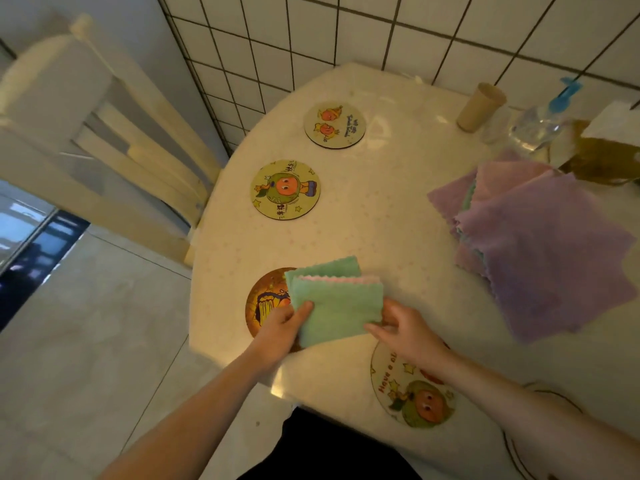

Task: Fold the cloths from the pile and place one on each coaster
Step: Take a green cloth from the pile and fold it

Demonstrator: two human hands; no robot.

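Observation:
A folded green cloth with a pink edge showing lies partly over an orange coaster near the table's front left. My left hand pinches its left edge, and my right hand grips its right corner. A pile of purple and pink cloths sits at the right. Two bare round coasters lie further back: one with a green figure and one with orange figures. Another coaster lies under my right wrist.
A cream table stands against a tiled wall. A paper cup, a clear bottle with a blue cap and a tissue box stand at the back right. A cream chair is at the left.

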